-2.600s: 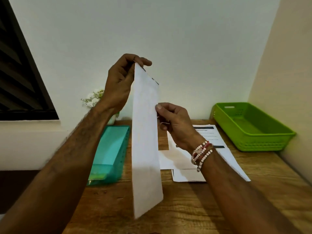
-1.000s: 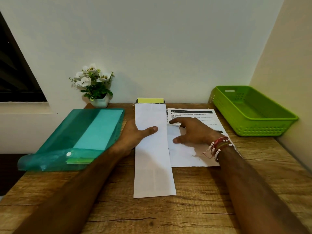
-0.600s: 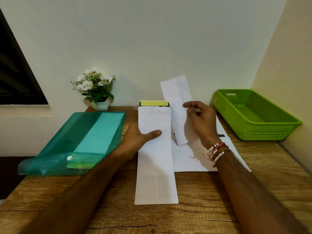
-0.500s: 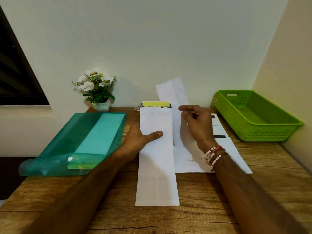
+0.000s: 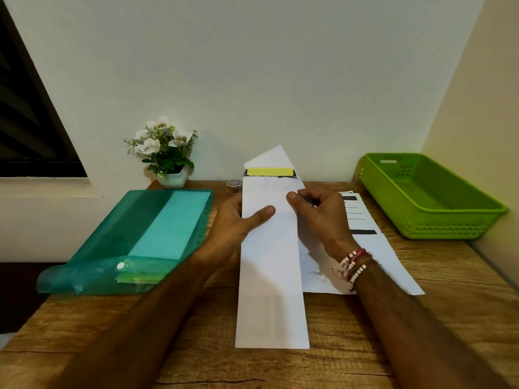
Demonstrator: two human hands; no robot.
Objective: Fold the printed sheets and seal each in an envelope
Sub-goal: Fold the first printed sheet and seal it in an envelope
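We see the left hand hold the long white envelope by its left edge, thumb flat on top. The right hand pinches the folded sheet with curled fingers. The sheet's low end seems to sit in the envelope's mouth. The envelope lies on the wooden table, beside the printed sheets. A teal folder lies left of it, a green basket far right.

A long white paper envelope lies flat, lengthwise, on the wooden table. A folded white sheet pokes out, tilted, past its far end. Printed white sheets lie flat just to the right.
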